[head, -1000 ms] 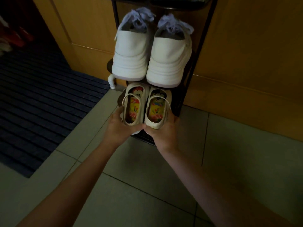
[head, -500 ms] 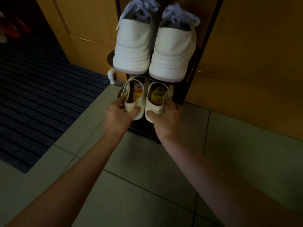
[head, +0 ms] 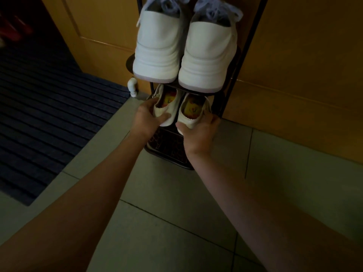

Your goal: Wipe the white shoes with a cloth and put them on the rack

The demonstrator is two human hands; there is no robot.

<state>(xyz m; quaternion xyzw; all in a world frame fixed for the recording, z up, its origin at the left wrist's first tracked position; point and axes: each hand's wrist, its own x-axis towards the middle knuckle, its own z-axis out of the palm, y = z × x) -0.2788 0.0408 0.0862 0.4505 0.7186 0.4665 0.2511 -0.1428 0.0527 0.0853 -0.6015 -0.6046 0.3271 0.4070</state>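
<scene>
Two hands hold a pair of small white shoes at the lower level of a dark metal rack (head: 253,28), heels toward the camera. The left hand (head: 148,119) grips the left small shoe (head: 170,109). Its thumb lies across the back of the heel and its fingers (head: 150,104) curl round the outer side. The right hand (head: 198,132) grips the right small shoe (head: 194,116) the same way, with the thumb under the heel and the fingers clamped on the outer edge. The two shoes lie side by side, close together, their toes tucked in under the upper shelf (head: 196,90). Both have bright yellow and red printed insoles. Their heels hang over the front part of the bottom tray (head: 167,149), but I cannot tell whether the soles rest on it.

On the upper shelf sits a pair of big white sneakers. The left sneaker (head: 158,50) and the right sneaker (head: 209,57) are touching, with their heels out and their laces at the top edge of the view.

The rack stands on a pale tiled floor (head: 157,222) against wooden doors (head: 304,65). A dark blue ribbed mat (head: 39,118) lies to the left. A small white knob (head: 133,89) stands just beside the rack's left post.
</scene>
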